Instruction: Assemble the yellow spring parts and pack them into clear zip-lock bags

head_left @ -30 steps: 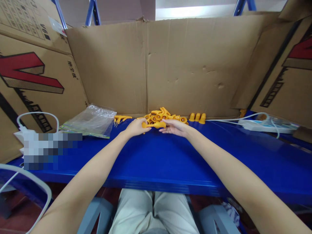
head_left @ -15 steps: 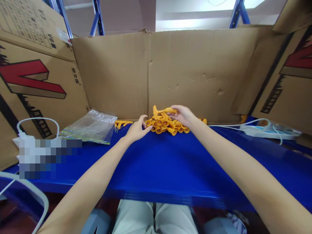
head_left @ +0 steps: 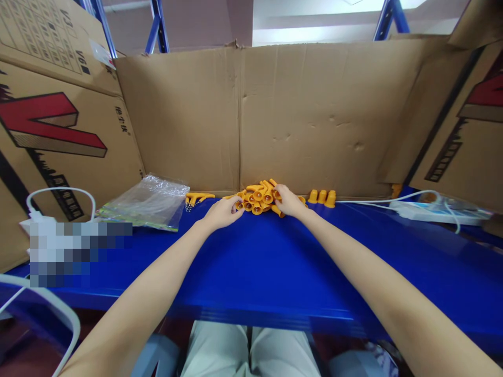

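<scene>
A pile of orange T-handled pieces with flared, hollow ends (head_left: 257,197) lies on the blue shelf, against the cardboard. My left hand (head_left: 222,213) is curled at the pile's left end, with a bit of orange showing behind its knuckles; most of its fingers are hidden. At the right end, my right hand (head_left: 288,201) has its fingers bent over a flared orange end, its fingertips partly out of sight. Left of the pile lie a few orange T-handles with metal spirals (head_left: 197,198). To the right stand three orange caps (head_left: 321,197).
A clear plastic bag (head_left: 147,204) rests at the left, near a white device with a cable (head_left: 61,189). On the right is a white power strip (head_left: 438,212) with cords. A tall cardboard wall (head_left: 306,115) closes off the back, and printed cartons (head_left: 58,125) flank the shelf.
My right hand has come down onto the pile; the T-handled piece it held up is no longer raised. My left hand has closed in at the left end. The three caps are now uncovered.
</scene>
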Demonstrator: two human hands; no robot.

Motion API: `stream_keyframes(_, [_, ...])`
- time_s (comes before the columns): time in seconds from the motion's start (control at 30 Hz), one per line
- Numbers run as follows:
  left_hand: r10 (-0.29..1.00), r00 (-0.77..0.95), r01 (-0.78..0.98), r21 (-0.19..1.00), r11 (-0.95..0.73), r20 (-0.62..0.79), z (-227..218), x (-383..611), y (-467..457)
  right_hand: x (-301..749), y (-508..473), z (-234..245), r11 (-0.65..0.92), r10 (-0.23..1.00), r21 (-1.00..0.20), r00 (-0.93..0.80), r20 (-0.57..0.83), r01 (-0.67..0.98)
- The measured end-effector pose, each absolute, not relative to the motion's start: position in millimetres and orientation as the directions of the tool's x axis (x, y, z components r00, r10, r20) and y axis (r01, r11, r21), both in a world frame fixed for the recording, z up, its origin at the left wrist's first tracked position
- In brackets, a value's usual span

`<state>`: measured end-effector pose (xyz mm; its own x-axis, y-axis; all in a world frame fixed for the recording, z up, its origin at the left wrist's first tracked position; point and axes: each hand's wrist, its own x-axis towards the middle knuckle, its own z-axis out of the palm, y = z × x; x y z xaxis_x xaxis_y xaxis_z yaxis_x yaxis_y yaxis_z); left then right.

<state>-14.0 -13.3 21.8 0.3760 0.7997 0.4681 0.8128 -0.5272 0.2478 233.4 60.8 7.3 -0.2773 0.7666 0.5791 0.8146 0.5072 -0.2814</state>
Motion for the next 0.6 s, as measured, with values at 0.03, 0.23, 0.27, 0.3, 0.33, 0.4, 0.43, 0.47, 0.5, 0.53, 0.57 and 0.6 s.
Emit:
stream_keyframes(0.03, [0.798,0.383,0.811,0.245,-0.532,0.464,21.2,-14.1,-12.8,234.2,62.4,8.5,0.488,0.792,-0.283,-0.283,0.540,0.826])
stream_keyframes(0.23, [0.792,0.408,0.797,0.247,-0.552,0.453,18.5,-14.5,-10.7,251.4,77.2,43.4,0.451,0.858,-0.437,-0.244,0.451,0.779])
stream_keyframes(0.27, [0.792,0.409,0.795,0.248,-0.553,0.453,18.2,-14.5,-10.4,258.2,80.4,48.7,0.434,0.859,-0.480,-0.190,0.475,0.763])
stream_keyframes(0.3, [0.792,0.409,0.795,0.248,-0.553,0.453,18.0,-14.5,-10.1,266.1,83.6,52.2,0.409,0.852,-0.510,-0.116,0.511,0.757])
stream_keyframes(0.33, [0.793,0.408,0.796,0.248,-0.552,0.453,17.8,-14.5,-9.8,275.1,86.5,53.4,0.372,0.831,-0.526,-0.022,0.555,0.765])
stream_keyframes(0.4, [0.794,0.409,0.799,0.244,-0.550,0.451,17.7,-14.3,-9.5,294.9,90.0,47.5,0.263,0.740,-0.537,0.189,0.645,0.802])
stream_keyframes(0.43, [0.794,0.409,0.801,0.240,-0.549,0.450,17.8,-14.2,-9.7,305.3,90.2,40.4,0.204,0.676,-0.544,0.284,0.680,0.814])
stream_keyframes(0.47, [0.794,0.411,0.802,0.236,-0.548,0.448,18.1,-14.0,-9.9,315.4,89.5,31.0,0.144,0.617,-0.558,0.367,0.696,0.817])
stream_keyframes(0.5, [0.796,0.412,0.804,0.234,-0.547,0.444,18.4,-13.7,-10.4,325.1,87.9,19.9,0.082,0.572,-0.580,0.438,0.694,0.810])
stream_keyframes(0.53, [0.797,0.415,0.805,0.232,-0.546,0.438,18.7,-13.4,-11.0,334.0,85.6,8.1,0.029,0.547,-0.593,0.484,0.683,0.804])
stream_keyframes(0.57, [0.800,0.419,0.805,0.230,-0.546,0.430,19.1,-13.0,-11.7,342.0,83.2,-3.6,-0.023,0.537,-0.600,0.516,0.667,0.800])
stream_keyframes(0.6, [0.802,0.424,0.806,0.229,-0.546,0.420,19.5,-12.5,-12.4,348.7,80.7,-14.1,-0.064,0.553,-0.592,0.522,0.649,0.803])
